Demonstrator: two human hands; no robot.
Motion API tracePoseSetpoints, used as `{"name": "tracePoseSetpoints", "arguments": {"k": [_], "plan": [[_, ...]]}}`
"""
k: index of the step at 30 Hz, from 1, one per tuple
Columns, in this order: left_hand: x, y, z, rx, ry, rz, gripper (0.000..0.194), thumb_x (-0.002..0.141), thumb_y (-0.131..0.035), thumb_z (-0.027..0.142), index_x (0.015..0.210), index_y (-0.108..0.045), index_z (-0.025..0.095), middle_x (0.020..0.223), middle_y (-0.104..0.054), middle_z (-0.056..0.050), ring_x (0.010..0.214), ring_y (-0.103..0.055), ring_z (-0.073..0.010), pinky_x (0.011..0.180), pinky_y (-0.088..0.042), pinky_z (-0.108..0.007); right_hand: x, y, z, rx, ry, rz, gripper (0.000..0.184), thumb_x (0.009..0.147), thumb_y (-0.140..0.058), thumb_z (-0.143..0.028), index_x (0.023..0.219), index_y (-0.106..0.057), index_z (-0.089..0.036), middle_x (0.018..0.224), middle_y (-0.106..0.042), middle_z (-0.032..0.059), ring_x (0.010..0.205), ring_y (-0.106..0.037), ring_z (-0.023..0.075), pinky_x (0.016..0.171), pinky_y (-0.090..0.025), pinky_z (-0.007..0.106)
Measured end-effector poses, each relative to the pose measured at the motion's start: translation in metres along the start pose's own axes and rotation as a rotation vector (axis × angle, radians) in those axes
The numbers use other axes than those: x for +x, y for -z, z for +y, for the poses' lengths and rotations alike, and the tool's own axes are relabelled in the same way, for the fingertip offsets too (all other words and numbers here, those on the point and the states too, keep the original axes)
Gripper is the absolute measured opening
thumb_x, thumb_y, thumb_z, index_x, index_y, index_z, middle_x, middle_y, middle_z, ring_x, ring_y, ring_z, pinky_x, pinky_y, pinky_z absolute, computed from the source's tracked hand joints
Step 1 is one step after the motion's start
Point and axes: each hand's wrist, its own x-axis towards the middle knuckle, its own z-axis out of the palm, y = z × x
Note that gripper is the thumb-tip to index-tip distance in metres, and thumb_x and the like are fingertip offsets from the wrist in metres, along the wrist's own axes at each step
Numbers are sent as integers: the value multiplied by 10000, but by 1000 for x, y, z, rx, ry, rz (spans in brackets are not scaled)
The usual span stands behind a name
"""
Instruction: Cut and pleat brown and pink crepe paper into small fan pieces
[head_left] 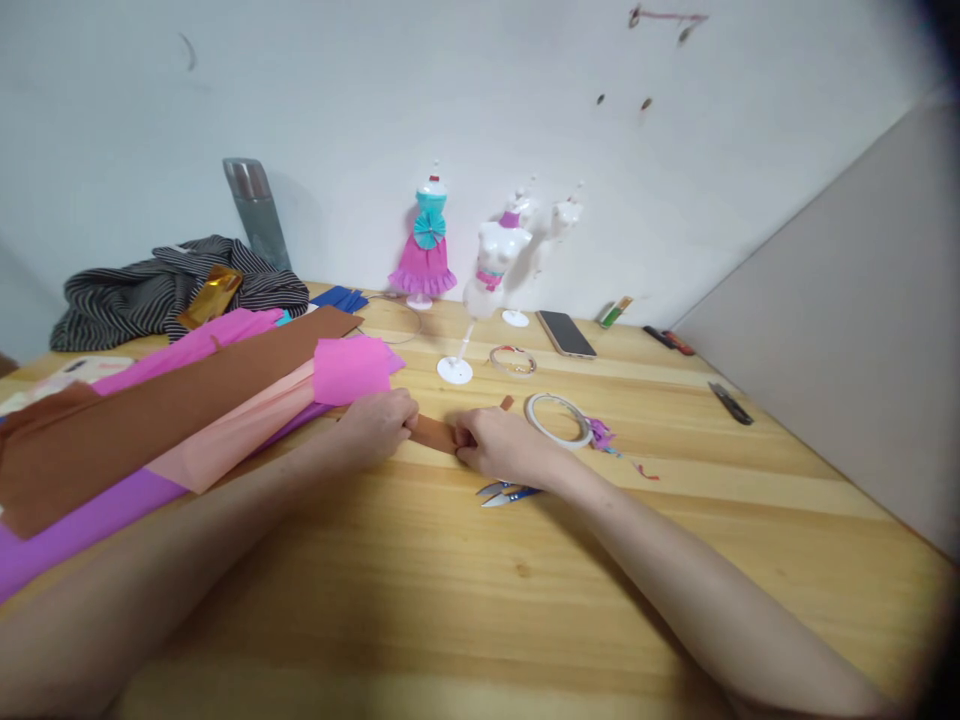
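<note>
My left hand (379, 424) and my right hand (496, 445) both pinch a small strip of brown crepe paper (433, 433) that lies on the wooden table (465, 590), one hand at each end. The fingers of both hands are closed on it. A pair of small blue-handled snips (506, 493) lies just under my right wrist. A roll of white tape (557, 418) sits right of my right hand, with purple paper scraps (602, 435) beside it.
Long sheets of brown (150, 415), pink (240, 435) and purple (67, 530) crepe paper lie at the left. Two small mannequins (427, 245) (487, 275), a phone (566, 333), a second tape roll (513, 361), striped cloth (172, 285) and a flask (256, 212) stand near the wall.
</note>
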Motion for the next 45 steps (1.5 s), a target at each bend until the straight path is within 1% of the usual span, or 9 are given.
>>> {"name": "tracePoseSetpoints", "arguments": {"k": [10,15,22,27,35,38,40,43,45], "plan": [[1,1,-5,22,-98,16,146,766,-419,141,717,-553,173,699,-589,-20,614,-470,-137,532,-240,-271,4,-2,3,-76,28,42,128,730,-497,-111,791,-576,-191,733,-637,27,624,-534,134,539,-271,231],[2,3,-4,48,-109,-17,172,773,-427,136,758,-595,170,796,-622,-35,694,-517,-152,550,-276,-269,6,-2,9,-44,50,40,114,726,-512,-113,775,-577,-193,725,-627,11,629,-523,125,565,-277,224],[0,11,8,216,-165,-81,261,862,-356,161,734,-584,155,821,-587,-62,657,-504,-153,520,-241,-288,5,-1,10,-28,53,22,110,719,-509,-123,765,-584,-188,706,-623,19,606,-514,125,565,-283,227],[1,7,2,129,-133,-33,189,836,-380,149,774,-558,166,797,-600,-48,694,-512,-163,546,-271,-281,4,0,9,-20,43,12,116,731,-504,-133,772,-598,-188,733,-632,24,603,-511,122,544,-274,225],[4,8,-10,-24,-151,-64,177,788,-421,142,766,-594,172,840,-622,-41,747,-530,-164,633,-363,-270,6,0,13,-1,55,-9,126,723,-514,-131,794,-601,-188,756,-638,23,609,-519,121,537,-281,217],[7,17,-18,-82,-95,-102,162,758,-458,144,764,-616,179,861,-648,-28,784,-552,-161,668,-382,-257,7,-1,15,18,65,-13,121,712,-510,-127,775,-594,-186,740,-636,23,625,-526,126,554,-293,219],[9,23,-23,-68,12,-116,161,741,-468,141,747,-625,178,836,-659,-26,767,-561,-163,657,-380,-257,8,-1,15,20,68,-7,107,706,-509,-125,756,-584,-183,715,-628,20,618,-524,124,564,-298,220],[11,31,-25,-3,129,-25,196,767,-437,150,756,-631,169,815,-662,-41,751,-563,-172,651,-375,-268,7,0,13,15,71,8,96,701,-504,-122,738,-570,-181,690,-618,16,605,-517,121,572,-300,220],[11,32,-19,-5,110,39,213,798,-421,170,785,-634,170,833,-663,-45,765,-565,-172,659,-376,-270,6,0,12,11,66,8,106,697,-496,-120,743,-570,-182,694,-618,20,600,-514,122,563,-298,221]]}}
